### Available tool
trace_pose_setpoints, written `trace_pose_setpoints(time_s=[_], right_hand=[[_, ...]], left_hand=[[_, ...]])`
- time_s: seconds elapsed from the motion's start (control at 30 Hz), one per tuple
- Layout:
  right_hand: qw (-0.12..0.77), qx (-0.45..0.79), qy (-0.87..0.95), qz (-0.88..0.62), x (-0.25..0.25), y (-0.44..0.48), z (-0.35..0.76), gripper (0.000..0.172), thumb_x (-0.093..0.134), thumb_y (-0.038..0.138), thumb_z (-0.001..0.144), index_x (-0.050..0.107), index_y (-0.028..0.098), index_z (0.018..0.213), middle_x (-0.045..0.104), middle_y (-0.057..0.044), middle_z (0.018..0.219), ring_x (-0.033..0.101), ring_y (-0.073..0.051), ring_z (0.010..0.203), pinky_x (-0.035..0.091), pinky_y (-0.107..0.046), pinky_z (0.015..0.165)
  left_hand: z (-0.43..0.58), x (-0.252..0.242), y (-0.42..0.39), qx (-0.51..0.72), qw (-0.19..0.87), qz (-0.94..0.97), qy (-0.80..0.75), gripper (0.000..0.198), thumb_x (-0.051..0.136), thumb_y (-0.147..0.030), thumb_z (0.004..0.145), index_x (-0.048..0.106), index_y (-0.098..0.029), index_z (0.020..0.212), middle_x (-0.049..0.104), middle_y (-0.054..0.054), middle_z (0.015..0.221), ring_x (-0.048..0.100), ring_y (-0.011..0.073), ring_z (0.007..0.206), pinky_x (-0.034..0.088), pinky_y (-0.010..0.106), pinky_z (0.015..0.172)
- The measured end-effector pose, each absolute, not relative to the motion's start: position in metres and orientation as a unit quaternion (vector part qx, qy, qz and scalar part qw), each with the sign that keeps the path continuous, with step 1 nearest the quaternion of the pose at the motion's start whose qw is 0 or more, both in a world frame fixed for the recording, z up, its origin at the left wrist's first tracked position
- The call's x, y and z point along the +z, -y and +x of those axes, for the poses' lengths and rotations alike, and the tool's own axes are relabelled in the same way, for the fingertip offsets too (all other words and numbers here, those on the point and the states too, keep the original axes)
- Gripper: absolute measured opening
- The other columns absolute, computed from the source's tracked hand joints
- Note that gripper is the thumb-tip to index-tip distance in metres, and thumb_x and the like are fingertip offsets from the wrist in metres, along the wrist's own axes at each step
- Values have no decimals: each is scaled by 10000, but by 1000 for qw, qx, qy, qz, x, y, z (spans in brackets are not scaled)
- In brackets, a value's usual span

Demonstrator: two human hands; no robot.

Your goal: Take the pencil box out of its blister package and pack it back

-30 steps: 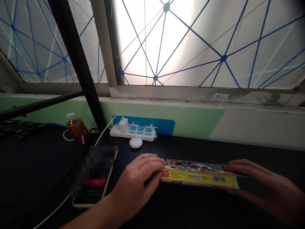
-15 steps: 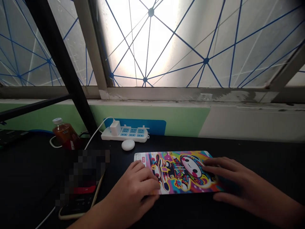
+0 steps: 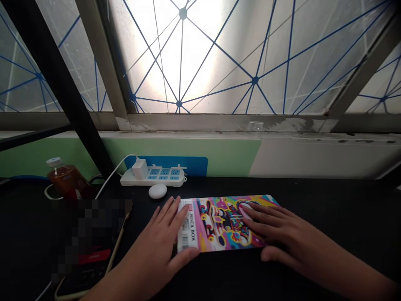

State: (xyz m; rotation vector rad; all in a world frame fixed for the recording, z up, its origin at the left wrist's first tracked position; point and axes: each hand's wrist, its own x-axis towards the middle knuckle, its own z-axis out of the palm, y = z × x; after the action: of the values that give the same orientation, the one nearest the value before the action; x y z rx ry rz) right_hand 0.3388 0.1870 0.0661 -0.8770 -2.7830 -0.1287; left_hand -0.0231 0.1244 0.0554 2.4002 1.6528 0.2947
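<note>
A flat, brightly coloured pencil box (image 3: 216, 223) with a cartoon print lies face up on the black desk (image 3: 328, 217). My left hand (image 3: 159, 244) lies at the box's left end, fingers stretched along the short edge and thumb hooked under its near corner. My right hand (image 3: 282, 238) lies flat on the right half of the lid, fingers spread and pressing down, thumb at the near edge.
A phone (image 3: 90, 259) with a white cable lies to the left. Behind it stand an orange drink bottle (image 3: 62, 179), a white power strip (image 3: 153, 175) with a charger, and a small white puck (image 3: 157, 191). A black frame post (image 3: 59, 83) rises at left; a window sill runs behind.
The pencil box went from standing on its edge to lying flat, face up. Both hands came down onto it, the left sliding to its left end. The view shifted right.
</note>
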Motion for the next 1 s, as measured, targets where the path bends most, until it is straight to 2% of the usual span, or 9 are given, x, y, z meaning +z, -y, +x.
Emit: trace_pose_setpoints(time_s=[0.2,0.27,0.4,0.5,0.63,0.73,0.8,0.87,1.0], right_hand=[[137,-89,933,-321,74,-195,359,456,607,558,985,656,354,1390,719,-40,1327,714,-323,1175,591,-522,979],[163,-123,927,-315,74,-187,347,531,590,586,984,608,327,1447,667,-75,1401,678,-346,1232,571,-551,1001],[156,-147,940,-267,70,-164,309,853,576,697,940,334,250,1624,463,-131,1573,543,-363,1384,569,-521,1018],[146,-134,949,-244,63,-157,292,959,591,729,912,250,221,1650,448,-140,1577,523,-355,1400,544,-500,1060],[164,-126,946,-252,59,-166,300,704,592,619,976,461,252,1562,579,-97,1491,621,-317,1314,555,-467,1045],[194,-145,931,-274,61,-174,316,439,594,514,1010,684,261,1358,723,-70,1326,713,-308,1182,593,-455,958],[202,-162,923,-285,64,-176,322,371,578,505,1019,755,251,1224,784,-64,1208,761,-305,1070,608,-463,894],[204,-183,916,-293,66,-175,321,412,550,535,1024,759,227,1199,790,-82,1191,769,-318,1038,609,-486,870],[184,-208,920,-277,61,-164,299,714,523,659,988,567,129,1465,600,-169,1475,636,-374,1287,580,-523,957]], left_hand=[[-24,59,-122,92,104,812,-566,799,467,-695,998,323,-232,1632,147,131,1715,163,414,1561,284,686,1191],[-24,56,-122,95,98,816,-562,774,472,-684,1003,323,-258,1632,165,130,1712,181,425,1555,285,707,1179],[-26,51,-124,99,79,823,-554,731,476,-663,1014,294,-324,1635,184,113,1713,201,426,1553,288,721,1168],[-26,51,-124,98,65,825,-552,720,488,-656,1013,300,-336,1630,207,118,1708,207,424,1552,308,708,1165],[-26,55,-124,67,50,827,-556,689,470,-630,1030,309,-323,1626,222,146,1692,202,422,1544,329,688,1163],[-27,54,-123,46,28,823,-566,670,469,-594,1042,349,-273,1617,252,174,1674,203,423,1536,354,669,1160],[-27,53,-122,56,2,822,-566,633,432,-564,1061,386,-243,1605,260,174,1671,211,415,1536,366,661,1159],[-24,51,-120,73,-27,828,-555,610,399,-543,1075,424,-213,1587,257,169,1673,238,407,1535,370,658,1161],[-15,50,-117,87,-45,857,-506,633,462,-557,1055,394,-243,1601,283,148,1665,332,417,1510,370,704,1142]])
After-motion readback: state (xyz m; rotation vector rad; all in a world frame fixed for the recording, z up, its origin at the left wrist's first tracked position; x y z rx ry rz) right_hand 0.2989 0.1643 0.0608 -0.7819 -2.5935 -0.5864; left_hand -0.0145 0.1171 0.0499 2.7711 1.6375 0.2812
